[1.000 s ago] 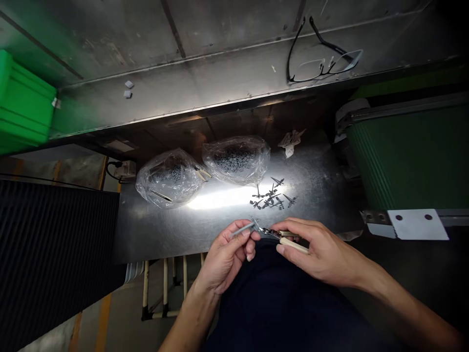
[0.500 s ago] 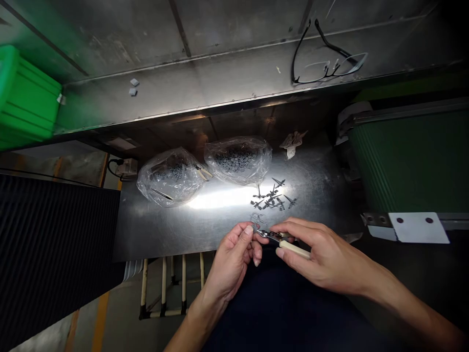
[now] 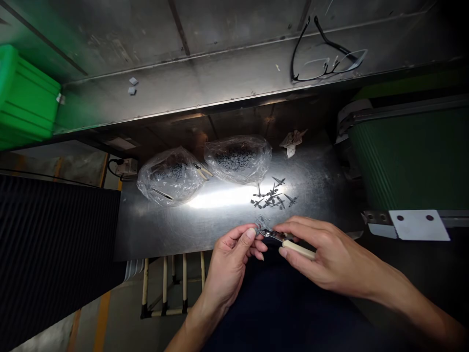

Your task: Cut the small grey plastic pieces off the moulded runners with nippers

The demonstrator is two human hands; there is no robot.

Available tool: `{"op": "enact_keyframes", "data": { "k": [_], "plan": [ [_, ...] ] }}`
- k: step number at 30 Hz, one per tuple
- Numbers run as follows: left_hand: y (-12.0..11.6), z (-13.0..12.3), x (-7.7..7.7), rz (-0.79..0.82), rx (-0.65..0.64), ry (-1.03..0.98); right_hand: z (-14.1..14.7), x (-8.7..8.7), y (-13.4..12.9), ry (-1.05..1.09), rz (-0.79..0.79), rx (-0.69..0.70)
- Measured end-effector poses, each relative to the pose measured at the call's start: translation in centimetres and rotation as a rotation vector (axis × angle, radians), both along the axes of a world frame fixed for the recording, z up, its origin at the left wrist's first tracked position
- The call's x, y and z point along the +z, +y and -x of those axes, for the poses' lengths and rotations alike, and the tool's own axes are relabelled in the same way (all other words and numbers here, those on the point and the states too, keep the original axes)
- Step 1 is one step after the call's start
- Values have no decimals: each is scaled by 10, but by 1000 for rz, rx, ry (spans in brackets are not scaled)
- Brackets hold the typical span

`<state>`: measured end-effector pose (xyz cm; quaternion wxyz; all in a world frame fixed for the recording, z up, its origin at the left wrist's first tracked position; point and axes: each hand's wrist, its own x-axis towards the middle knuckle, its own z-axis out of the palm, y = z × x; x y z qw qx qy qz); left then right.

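My left hand [image 3: 230, 261] pinches a small grey moulded plastic part [image 3: 261, 223] between thumb and fingers, above the front edge of the steel table [image 3: 154, 230]. My right hand [image 3: 330, 256] grips small pliers or side cutters with cream handles [image 3: 298, 249]. Their metal jaws [image 3: 273, 235] sit right beside the grey part, and the fingers partly hide them. I cannot tell whether the jaws bite the part. Several grey moulded runners [image 3: 273, 196] lie on the table just beyond my hands.
Two clear plastic bags of small grey pieces [image 3: 237, 160] lie on the table, and a second pair of pliers [image 3: 203, 171] rests on the left bag. Crumpled paper [image 3: 292, 143] lies behind them. Glasses [image 3: 326, 63] sit on the steel ledge. A green bin [image 3: 25, 93] and green belt unit [image 3: 410, 161] flank the table.
My left hand has turned the grey part from pointing left to standing more upright, and has shifted right. The cutters stay near it, with their handles swung slightly lower.
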<state>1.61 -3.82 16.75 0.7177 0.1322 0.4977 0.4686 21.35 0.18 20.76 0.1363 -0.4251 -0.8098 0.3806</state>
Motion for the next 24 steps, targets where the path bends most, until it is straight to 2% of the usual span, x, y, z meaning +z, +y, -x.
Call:
{"op": "enact_keyframes", "data": {
  "k": [6,15,24],
  "plan": [
    [-4,-5,0,0,72,-24,1,0,-4,-19,-82,18],
    [-4,-9,-1,-10,113,-20,3,4,-5,-112,-243,53],
    [-5,-7,-3,-4,131,-32,4,-1,0,-62,-181,67]
  ]
}}
